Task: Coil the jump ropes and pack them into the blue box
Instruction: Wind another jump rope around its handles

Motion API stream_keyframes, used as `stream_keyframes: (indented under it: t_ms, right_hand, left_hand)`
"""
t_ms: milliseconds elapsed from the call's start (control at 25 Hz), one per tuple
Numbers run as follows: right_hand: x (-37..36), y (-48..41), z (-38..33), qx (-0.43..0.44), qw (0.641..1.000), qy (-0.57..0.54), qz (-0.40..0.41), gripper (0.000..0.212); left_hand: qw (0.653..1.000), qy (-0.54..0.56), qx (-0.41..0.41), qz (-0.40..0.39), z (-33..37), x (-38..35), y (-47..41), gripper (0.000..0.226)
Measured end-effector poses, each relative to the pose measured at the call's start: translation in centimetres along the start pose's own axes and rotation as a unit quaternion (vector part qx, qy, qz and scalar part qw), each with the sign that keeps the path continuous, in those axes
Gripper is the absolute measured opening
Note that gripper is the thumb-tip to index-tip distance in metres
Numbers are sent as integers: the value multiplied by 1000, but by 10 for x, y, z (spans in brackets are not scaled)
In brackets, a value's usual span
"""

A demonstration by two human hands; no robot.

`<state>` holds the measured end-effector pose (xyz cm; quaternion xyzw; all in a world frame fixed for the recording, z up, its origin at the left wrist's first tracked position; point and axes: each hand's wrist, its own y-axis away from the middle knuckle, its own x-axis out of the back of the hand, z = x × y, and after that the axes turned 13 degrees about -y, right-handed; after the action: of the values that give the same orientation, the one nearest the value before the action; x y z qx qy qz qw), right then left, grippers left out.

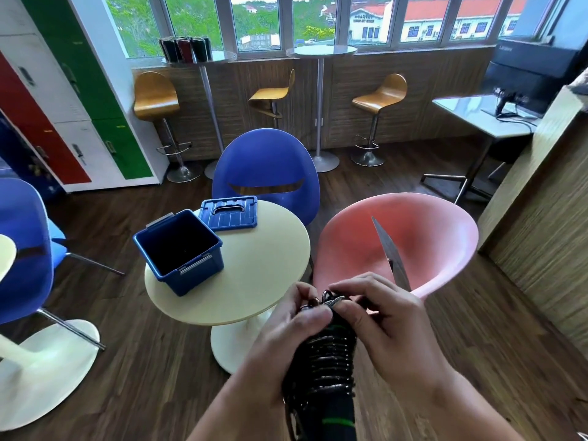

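Dark wood flooring runs under a round cream worktop in a lounge with bar stools along a windowed wall. The blue box stands open at the worktop's left edge, with nothing showing inside it, and its lid lies flat just behind it at the far edge.

Off the worktop's near edge, both hands hold a black jump rope wound into a tight bundle. Its long axis runs from the person's body up and away, far end toward the worktop. The left hand grips the bundle's upper part with the thumb across it. The right hand pinches the loose loops at the tip, probably tucking the end.

The box lies ahead and to the left, so the left hand is nearer. The coming move would likely carry the bundle forward-left over the rim.
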<state>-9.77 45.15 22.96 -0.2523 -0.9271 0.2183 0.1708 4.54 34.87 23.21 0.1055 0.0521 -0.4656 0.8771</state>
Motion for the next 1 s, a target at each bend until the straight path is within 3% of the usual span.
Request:
stream_keyframes:
  t_ms: [120,400,520,760,880,1000]
  right_hand:
    - [1,-1,-1,-10,999,29,-19,24]
    - [10,-3,1,-11,999,5,-30,28]
    - [10,2,7,-29,999,16,-12,31]
    - [-9,10,14,-29,997,45,54,32]
    - [-11,12,13,-52,996,-59,35,8]
    - [-17,16,15,-91,986,-138,18,22]
  left_hand:
    - [997,13,-29,-70,6,7,10,45]
    - [995,-16,-24,-98,-2,10,7,43]
    - [994,-107,-26,-15,-6,2,10,32]
    - [994,-60,-34,80,-21,-18,11,19]
    - [988,-52,-50,136,-18,-12,6,21]
    - [983,-29,-59,169,-17,-13,1,25]
